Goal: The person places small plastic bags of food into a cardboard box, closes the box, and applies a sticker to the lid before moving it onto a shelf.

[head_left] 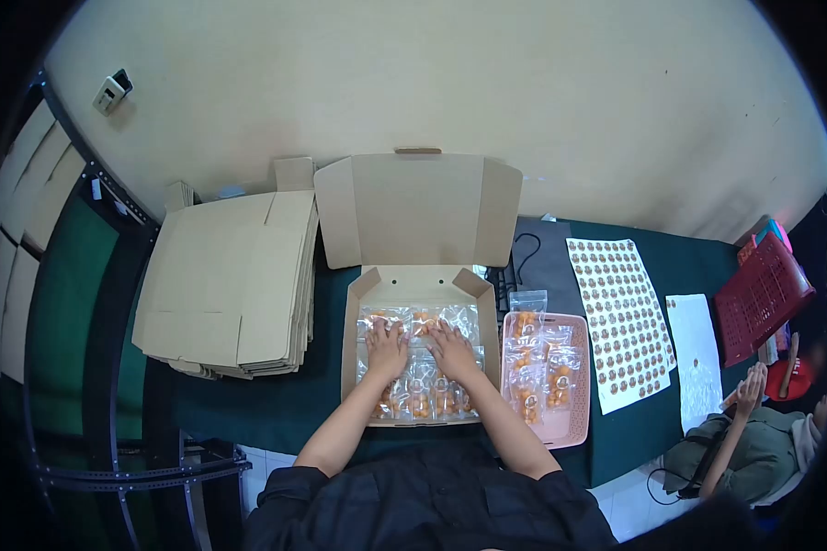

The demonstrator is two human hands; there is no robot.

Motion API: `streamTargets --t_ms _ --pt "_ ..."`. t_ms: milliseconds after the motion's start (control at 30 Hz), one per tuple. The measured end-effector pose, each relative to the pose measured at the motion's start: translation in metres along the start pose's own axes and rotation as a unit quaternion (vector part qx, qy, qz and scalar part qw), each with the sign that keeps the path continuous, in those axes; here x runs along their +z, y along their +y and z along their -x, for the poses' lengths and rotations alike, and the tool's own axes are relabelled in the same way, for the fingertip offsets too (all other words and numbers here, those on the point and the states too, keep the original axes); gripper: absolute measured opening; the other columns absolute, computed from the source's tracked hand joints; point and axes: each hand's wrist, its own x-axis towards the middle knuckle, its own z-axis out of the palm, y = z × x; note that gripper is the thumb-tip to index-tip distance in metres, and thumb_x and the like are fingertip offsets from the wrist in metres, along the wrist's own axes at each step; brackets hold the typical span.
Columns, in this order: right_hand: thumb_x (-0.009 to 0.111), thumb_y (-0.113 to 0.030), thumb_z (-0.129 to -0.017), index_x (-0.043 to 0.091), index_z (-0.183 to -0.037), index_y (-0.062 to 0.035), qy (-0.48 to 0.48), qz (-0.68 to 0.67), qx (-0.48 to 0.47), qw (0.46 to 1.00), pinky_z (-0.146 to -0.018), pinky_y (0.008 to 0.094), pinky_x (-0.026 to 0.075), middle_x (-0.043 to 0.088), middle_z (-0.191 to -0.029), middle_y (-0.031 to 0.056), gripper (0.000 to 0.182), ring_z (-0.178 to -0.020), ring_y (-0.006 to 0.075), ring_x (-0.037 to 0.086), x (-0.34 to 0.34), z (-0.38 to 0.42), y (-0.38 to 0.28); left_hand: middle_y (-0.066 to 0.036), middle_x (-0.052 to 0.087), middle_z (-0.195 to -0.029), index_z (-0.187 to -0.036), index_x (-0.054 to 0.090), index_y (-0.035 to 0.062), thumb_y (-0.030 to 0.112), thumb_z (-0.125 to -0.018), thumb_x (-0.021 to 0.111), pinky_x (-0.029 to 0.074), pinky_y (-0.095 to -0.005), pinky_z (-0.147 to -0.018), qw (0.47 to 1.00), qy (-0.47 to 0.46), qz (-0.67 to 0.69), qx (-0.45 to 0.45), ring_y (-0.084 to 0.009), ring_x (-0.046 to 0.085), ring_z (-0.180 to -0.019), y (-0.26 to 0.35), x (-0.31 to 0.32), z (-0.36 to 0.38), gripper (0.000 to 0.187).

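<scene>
An open cardboard box (351,321) lies in front of me on the dark green table, its lid (418,207) standing up at the back. Several clear bags of orange snacks (423,397) fill its bottom. My left hand (386,347) and my right hand (452,351) rest flat on the bags side by side in the middle of the box, fingers spread and pointing away from me. Neither hand grips anything.
A pink basket (574,424) with more snack bags stands right of the box. A stack of flat cardboard blanks (225,280) lies to the left. Sticker sheets (620,317) and a red basket (763,294) lie further right. Another person's hand (749,390) shows at the right edge.
</scene>
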Motion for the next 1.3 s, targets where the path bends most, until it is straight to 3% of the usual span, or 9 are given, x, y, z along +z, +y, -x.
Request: streamTargets --t_ms 400,500,567,667,900,967,1100,1200,1300 --pt "0.058 -0.032 -0.08 0.038 -0.129 -0.0223 0.005 0.033 -0.012 0.999 -0.097 0.0472 0.031 0.022 -0.14 0.0143 0.055 -0.125 0.0394 0.027 -0.024 0.013 -0.012 -0.021 0.019 -0.134 -0.126 0.036 0.0072 0.025 -0.087 0.044 0.016 -0.0632 -0.096 0.994 0.004 0.109 -0.006 -0.0391 0.015 -0.128 0.016 -0.021 0.014 0.044" --pt "0.059 -0.024 -0.079 0.047 -0.122 -0.0163 0.144 -0.052 -0.022 0.988 -0.097 0.0422 0.032 0.028 -0.137 0.0176 0.045 -0.124 0.0373 0.031 -0.038 0.025 -0.004 -0.021 0.018 -0.135 -0.127 0.034 0.0076 0.024 -0.084 0.049 0.016 -0.0648 -0.095 0.995 -0.01 0.1 0.025 -0.0396 0.015 -0.128 0.02 -0.034 0.029 0.048" --pt "0.056 -0.014 -0.081 0.056 -0.109 -0.007 0.272 -0.231 -0.027 0.934 -0.093 0.0373 0.036 0.045 -0.123 0.0179 0.029 -0.115 0.0339 0.043 -0.059 0.043 0.0 -0.021 0.018 -0.135 -0.128 0.033 0.0079 0.025 -0.083 0.051 0.015 -0.065 -0.095 0.995 -0.043 0.079 0.035 -0.0399 0.014 -0.129 0.02 -0.045 0.045 0.052" --pt "0.053 -0.008 -0.082 0.06 -0.097 -0.0019 0.427 -0.208 0.025 0.88 -0.086 0.0329 0.04 0.057 -0.104 0.0143 0.017 -0.099 0.0269 0.053 -0.081 0.078 0.012 -0.021 0.01 -0.14 -0.134 0.025 0.0117 0.036 -0.078 0.057 0.014 -0.0623 -0.098 0.988 -0.113 -0.08 0.067 -0.0407 0.008 -0.13 0.006 -0.045 0.068 0.068" --pt "0.054 -0.007 -0.08 0.059 -0.097 -0.001 0.392 -0.307 0.226 0.837 -0.079 0.0293 0.042 0.057 -0.096 0.0114 0.018 -0.09 0.0197 0.054 -0.077 0.152 0.076 -0.02 0.005 -0.142 -0.137 0.021 0.0214 0.041 -0.075 0.06 0.014 -0.059 -0.1 0.974 -0.217 -0.063 -0.002 -0.0416 0.001 -0.13 -0.008 -0.033 0.085 0.076" --pt "0.058 -0.009 -0.077 0.057 -0.101 -0.0017 0.306 -0.163 0.275 0.897 -0.081 0.0311 0.041 0.055 -0.099 0.0128 0.025 -0.093 0.0228 0.053 -0.079 0.17 0.079 -0.02 0.005 -0.142 -0.137 0.02 0.0216 0.04 -0.075 0.06 0.015 -0.0589 -0.1 0.974 -0.217 -0.068 0.003 -0.0418 0.001 -0.13 -0.011 -0.03 0.083 0.076" --pt "0.068 -0.011 -0.068 0.042 -0.121 -0.0008 0.296 -0.083 0.175 0.935 -0.083 0.0368 0.041 0.051 -0.101 0.0167 0.06 -0.094 0.0289 0.051 -0.052 0.187 0.088 -0.019 0.005 -0.142 -0.137 0.021 0.0216 0.038 -0.074 0.061 0.015 -0.0585 -0.1 0.975 -0.211 -0.069 0.006 -0.0423 0.001 -0.13 -0.009 -0.031 0.082 0.076" --pt "0.072 -0.012 -0.064 0.037 -0.125 -0.0009 0.237 -0.095 0.254 0.933 -0.08 0.0356 0.042 0.051 -0.101 0.016 0.071 -0.092 0.0271 0.051 -0.054 0.189 0.081 -0.02 0.006 -0.142 -0.136 0.024 0.0208 0.038 -0.075 0.061 0.015 -0.0578 -0.1 0.981 -0.182 -0.059 0.024 -0.0426 0.002 -0.13 -0.009 -0.032 0.083 0.073" --pt "0.068 -0.008 -0.067 0.044 -0.118 0.0003 0.236 -0.176 0.289 0.911 -0.077 0.0329 0.042 0.051 -0.104 0.0168 0.057 -0.089 0.0252 0.051 -0.059 0.187 0.075 -0.02 0.006 -0.142 -0.133 0.031 0.0194 0.037 -0.075 0.06 0.014 -0.0568 -0.101 0.984 -0.151 -0.064 0.065 -0.0426 0.003 -0.13 -0.006 -0.035 0.084 0.067"
